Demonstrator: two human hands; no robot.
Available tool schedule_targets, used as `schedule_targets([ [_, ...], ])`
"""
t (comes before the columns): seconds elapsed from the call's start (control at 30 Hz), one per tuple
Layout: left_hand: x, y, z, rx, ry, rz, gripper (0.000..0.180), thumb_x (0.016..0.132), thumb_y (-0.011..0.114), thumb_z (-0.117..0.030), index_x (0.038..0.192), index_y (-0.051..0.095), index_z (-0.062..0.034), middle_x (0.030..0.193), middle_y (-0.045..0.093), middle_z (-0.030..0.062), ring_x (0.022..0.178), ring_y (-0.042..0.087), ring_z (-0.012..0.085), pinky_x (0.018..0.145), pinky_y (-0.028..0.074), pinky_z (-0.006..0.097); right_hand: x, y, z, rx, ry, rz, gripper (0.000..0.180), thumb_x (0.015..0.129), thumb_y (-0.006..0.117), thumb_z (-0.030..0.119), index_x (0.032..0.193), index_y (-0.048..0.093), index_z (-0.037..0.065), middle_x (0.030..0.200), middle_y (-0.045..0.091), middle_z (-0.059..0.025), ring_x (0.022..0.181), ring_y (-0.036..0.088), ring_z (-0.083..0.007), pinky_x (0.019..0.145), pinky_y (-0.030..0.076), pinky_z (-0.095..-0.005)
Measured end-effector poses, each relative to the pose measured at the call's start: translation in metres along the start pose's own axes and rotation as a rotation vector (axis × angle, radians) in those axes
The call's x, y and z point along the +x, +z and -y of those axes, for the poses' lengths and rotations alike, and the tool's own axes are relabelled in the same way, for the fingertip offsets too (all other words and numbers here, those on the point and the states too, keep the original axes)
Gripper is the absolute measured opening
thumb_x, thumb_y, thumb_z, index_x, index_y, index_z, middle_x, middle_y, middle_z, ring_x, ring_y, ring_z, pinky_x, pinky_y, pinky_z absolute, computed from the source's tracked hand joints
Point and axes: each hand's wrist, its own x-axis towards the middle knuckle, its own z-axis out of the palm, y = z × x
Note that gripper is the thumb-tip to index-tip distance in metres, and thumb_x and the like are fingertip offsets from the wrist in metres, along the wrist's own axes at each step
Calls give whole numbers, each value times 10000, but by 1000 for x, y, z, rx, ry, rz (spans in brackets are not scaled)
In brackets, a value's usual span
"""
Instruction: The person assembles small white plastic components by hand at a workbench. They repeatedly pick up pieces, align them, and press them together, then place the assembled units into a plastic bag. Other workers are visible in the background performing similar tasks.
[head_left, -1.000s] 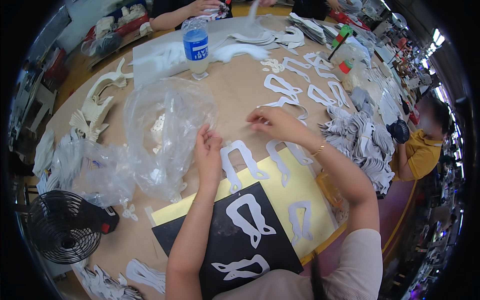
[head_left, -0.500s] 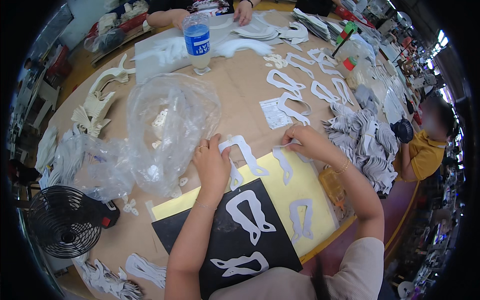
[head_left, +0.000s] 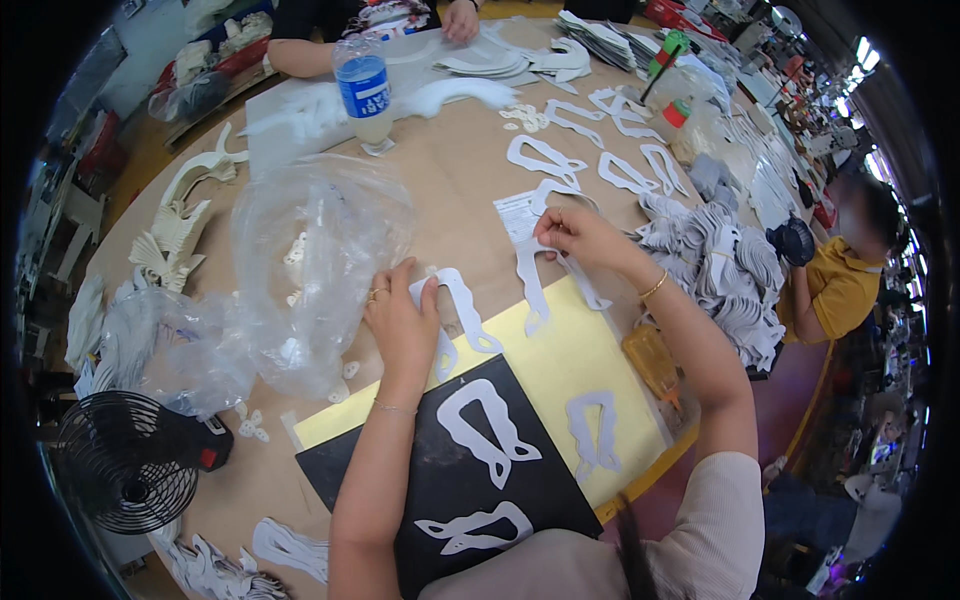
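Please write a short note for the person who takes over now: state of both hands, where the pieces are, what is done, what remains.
Left hand presses flat on a white looped cut-out piece at the edge of the yellow sheet.
Right hand pinches a second white looped piece and lifts its top.
Done: two pieces lie on the black sheet, one on the yellow.
Left: more loose pieces lie farther up the brown table.
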Motion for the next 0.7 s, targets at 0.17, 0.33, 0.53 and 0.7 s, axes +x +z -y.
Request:
schedule_targets([
  [0.17,-3,-2,-5,17,12,-3,429,905,664,-273,1278,593,-73,1226,549,183,1180,497,383,1027,341,489,-26,-27,37,40,-97,-126,129,971,610,115,1019,636,-1,843,634,-5,740,611,-79,687,486,-240],
  [0.33,-3,-3,-5,-26,18,14,436,912,650,-268,1293,581,-70,1266,538,192,1211,483,388,1050,325,487,-76,-46,92,-176,-194,-227,121,947,638,109,999,648,0,831,646,-38,755,632,-113,713,504,-268],
  [0.53,-3,-3,-4,-35,14,30,446,914,645,-282,1302,577,-74,1292,532,204,1221,484,393,1056,320,489,-143,-40,128,-248,-271,-75,106,915,663,94,977,656,8,841,660,-71,782,659,-185,732,515,-308],
  [0.7,-2,-4,-2,-30,-1,31,450,907,654,-283,1300,580,-75,1281,547,204,1224,486,388,1055,320,490,-121,-9,96,-73,-126,251,100,922,638,109,978,650,27,829,674,-61,765,647,-183,703,496,-316],
])
